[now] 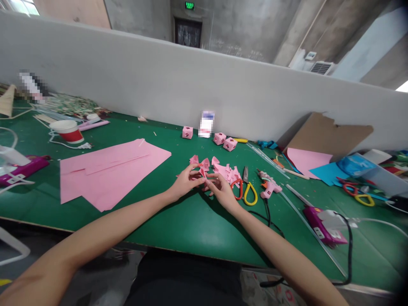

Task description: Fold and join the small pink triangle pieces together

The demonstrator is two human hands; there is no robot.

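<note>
Between the fingertips of my left hand (pixel 188 179) and my right hand (pixel 219 187) is a small folded piece of pink paper (pixel 203 171). Both hands pinch it just above the green table, and the fingers cover part of it. Right behind them lie more folded pink paper pieces (pixel 215 160). A heap of pink paper scraps (pixel 228 173) is beside my right hand. Scissors (pixel 250 194) with one red and one yellow handle rest to the right of the scraps. Three pink paper cubes with cut openings, one of them a paper cube (pixel 188 132), stand farther back.
Large pink paper sheets (pixel 111 174) cover the table on the left, near a paper cup (pixel 66 131). To the right are a pink glue gun (pixel 269 187) with a black cord, a purple power strip (pixel 323 225) and cardboard (pixel 321 134). A grey partition (pixel 153 85) bounds the back.
</note>
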